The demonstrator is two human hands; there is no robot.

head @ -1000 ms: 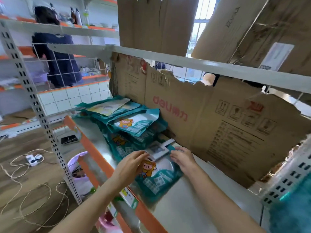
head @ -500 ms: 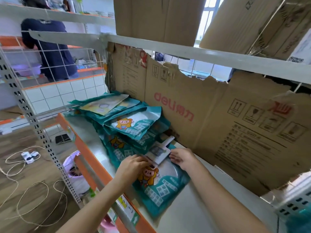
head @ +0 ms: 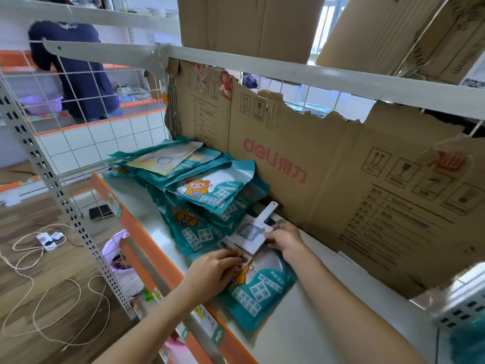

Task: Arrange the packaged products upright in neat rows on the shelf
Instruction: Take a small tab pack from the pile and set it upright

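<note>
Both hands have come closer together since the earlier frame, and the left hand (head: 210, 271) now sits lower on the front pack (head: 258, 287), over the cartoon figure. This teal pack lies flat on the shelf (head: 301, 332), near its orange front edge. A small white card pack (head: 249, 233) lies on its upper end. The left fingers are curled and touch the lower corner of the card pack; I cannot tell if they really grip it. The right hand (head: 284, 239) pinches the card pack at its 3 o'clock side. At 11 o'clock from the hands, a pile (head: 202, 190) of similar teal packs lies flat and untidy. Behind, at 1 o'clock, torn cardboard (head: 328, 179) stands along the back of the shelf. At 10 o'clock, far off, a person (head: 78, 82) in dark blue stands behind a wire grid. Cords (head: 47, 258) lie on the floor at 9 o'clock.
</note>
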